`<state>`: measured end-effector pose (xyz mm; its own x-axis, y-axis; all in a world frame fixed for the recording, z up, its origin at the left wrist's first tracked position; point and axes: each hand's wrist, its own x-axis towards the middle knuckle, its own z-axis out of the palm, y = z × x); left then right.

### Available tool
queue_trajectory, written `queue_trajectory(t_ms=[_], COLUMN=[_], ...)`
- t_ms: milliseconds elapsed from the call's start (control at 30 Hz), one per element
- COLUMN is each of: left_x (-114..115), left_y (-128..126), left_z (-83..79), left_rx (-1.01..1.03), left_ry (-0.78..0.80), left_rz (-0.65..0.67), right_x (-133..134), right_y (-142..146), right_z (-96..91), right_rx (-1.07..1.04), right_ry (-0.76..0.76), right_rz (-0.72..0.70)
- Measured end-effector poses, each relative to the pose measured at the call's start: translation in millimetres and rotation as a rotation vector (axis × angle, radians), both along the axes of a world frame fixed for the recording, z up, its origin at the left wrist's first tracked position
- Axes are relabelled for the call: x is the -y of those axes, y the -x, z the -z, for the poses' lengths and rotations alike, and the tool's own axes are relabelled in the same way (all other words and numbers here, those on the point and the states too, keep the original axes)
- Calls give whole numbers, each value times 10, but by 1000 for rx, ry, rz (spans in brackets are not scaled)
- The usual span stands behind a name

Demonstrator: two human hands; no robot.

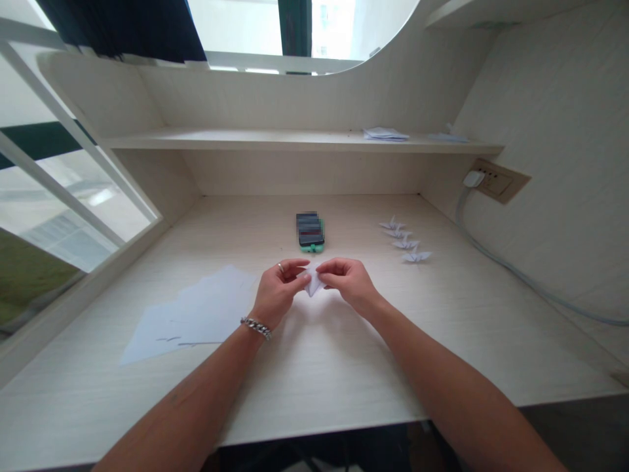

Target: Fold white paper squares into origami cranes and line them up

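Note:
A small folded piece of white paper [312, 282] sits between both hands, just above the pale wooden desk [344, 367]. My left hand [278, 293], with a ring and a chain bracelet, pinches its left side. My right hand [348, 280] pinches its right side. The paper is partly hidden by the fingers. Sheets of white paper [194, 314] lie flat to the left of my left hand.
A phone in a green case [310, 231] lies behind the hands. Several folded paper cranes [405, 240] stand in a row at the right. A shelf [295, 139] carries more paper [386, 134]. A wall socket [494, 180] with a cable [515, 272] is at right.

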<state>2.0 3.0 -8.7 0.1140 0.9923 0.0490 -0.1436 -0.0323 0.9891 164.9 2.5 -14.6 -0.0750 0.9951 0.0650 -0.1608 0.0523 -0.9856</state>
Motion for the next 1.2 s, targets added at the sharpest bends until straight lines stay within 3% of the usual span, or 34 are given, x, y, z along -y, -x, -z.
queue_trajectory(t_ms=[100,267,500,700,1000,1200], left_x=[-9,-3,-37,-47,-46,-51], left_y=[1,-1,17,22,49,74], left_z=[12,18,29,54,42,7], left_rx=[12,-147,-190,-316,-146,-204], left_ry=[-8,13,-64,-121,-109,-151], left_rz=[8,105,-45,-4,-25,26], right_x=[-10,-12,-9,20,-61,-52], right_y=[10,-7,-11,-21,-99,-98], right_z=[11,9,29,25,100,70], right_rx=[-38,-53,116,278,258,248], right_ry=[-28,-60,-89,-191,-119,-83], right_rz=[35,80,-2,-25,-53,-78])
